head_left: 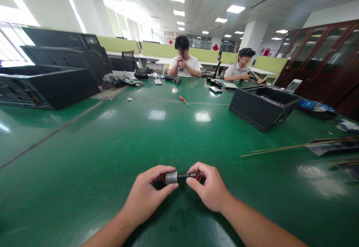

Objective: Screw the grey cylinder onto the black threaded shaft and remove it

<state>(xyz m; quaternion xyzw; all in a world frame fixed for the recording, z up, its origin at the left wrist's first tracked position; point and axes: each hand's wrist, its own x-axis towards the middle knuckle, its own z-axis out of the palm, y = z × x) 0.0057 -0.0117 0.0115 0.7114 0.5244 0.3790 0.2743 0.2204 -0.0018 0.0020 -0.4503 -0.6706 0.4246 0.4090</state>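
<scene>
Near the front of the green table, my two hands hold one small metal part between them, a grey metal cylinder with a thin dark shaft. My left hand is closed around the wide cylinder end, thumb below and fingers above. At the other end, my right hand pinches the ringed tip of the shaft between thumb and fingers. The part lies about level, pointing left to right. Its exact kind cannot be made out, and my left fingers hide its far left end.
An orange-handled screwdriver lies mid-table. A black computer case stands right, and more black cases stand left. Thin brass-coloured rods jut in from the right. Two people sit across the table holding things.
</scene>
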